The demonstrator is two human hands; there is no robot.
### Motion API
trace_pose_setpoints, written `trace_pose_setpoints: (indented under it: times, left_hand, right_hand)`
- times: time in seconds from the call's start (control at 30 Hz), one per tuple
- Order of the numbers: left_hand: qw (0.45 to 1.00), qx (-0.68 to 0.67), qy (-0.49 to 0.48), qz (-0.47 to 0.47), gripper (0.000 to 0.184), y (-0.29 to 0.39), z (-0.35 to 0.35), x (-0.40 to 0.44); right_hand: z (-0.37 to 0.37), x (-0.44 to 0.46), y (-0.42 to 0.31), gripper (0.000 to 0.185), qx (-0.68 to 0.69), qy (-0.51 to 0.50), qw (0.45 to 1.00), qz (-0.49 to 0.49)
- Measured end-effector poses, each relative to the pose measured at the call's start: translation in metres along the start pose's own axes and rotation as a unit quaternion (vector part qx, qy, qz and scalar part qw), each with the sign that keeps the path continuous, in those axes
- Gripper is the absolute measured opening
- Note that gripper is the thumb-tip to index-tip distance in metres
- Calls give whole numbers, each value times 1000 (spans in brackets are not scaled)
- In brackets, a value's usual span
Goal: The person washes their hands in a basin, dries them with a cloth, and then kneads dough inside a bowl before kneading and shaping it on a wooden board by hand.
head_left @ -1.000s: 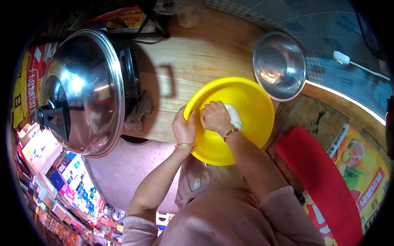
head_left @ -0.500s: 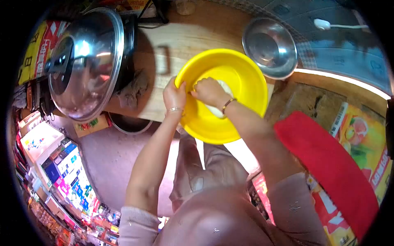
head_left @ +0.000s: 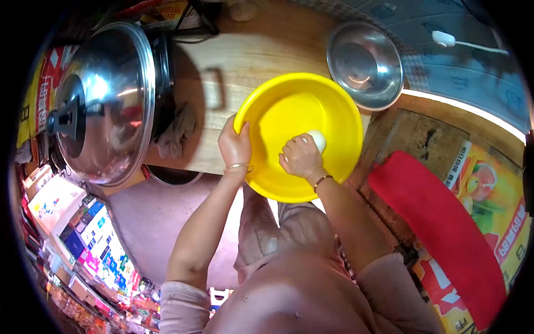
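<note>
A yellow bowl (head_left: 278, 111) rests over the front edge of the wooden table, tilted a little toward me. My left hand (head_left: 236, 146) grips its left rim, thumb on the inside and fingers outside. Inside the bowl, my right hand (head_left: 302, 157) is closed on a lump of white dough (head_left: 317, 140). Part of the dough shows beyond the knuckles; the rest is hidden beneath the hand.
At the left stands a large pan with a shiny domed lid (head_left: 117, 111), a grey cloth (head_left: 179, 133) beside it. A steel basin (head_left: 364, 67) sits behind the bowl at the right. A red cloth-like object (head_left: 439, 222) lies at the right over printed packaging (head_left: 481, 195).
My right hand and the dough have shifted toward the right and near side of the bowl, and the dough now shows less. My left hand keeps its hold on the rim.
</note>
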State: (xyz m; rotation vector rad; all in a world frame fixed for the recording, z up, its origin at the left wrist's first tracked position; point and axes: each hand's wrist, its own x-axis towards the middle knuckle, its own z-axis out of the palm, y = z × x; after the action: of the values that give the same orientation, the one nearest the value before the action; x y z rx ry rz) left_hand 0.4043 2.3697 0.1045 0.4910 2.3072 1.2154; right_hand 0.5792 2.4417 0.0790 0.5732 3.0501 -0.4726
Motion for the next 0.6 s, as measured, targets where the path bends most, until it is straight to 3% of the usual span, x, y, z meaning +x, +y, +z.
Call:
trace_pose_setpoints:
  times: [0.1, 0.2, 0.53, 0.6]
  left_hand:
    - [1000, 16, 0, 0, 22, -4, 0, 4]
    - [998, 17, -39, -53, 21, 3, -4, 5]
    - [999, 4, -15, -39, 20, 3, -1, 7]
    - [999, 22, -24, -10, 20, -1, -3, 6]
  right_hand:
    - [4, 20, -1, 11, 4, 37, 999, 0]
    - [7, 37, -2, 14, 16, -7, 1000, -21]
    - [21, 75, -2, 12, 71, 13, 996, -60]
    - [26, 78, -3, 13, 79, -23, 995, -61]
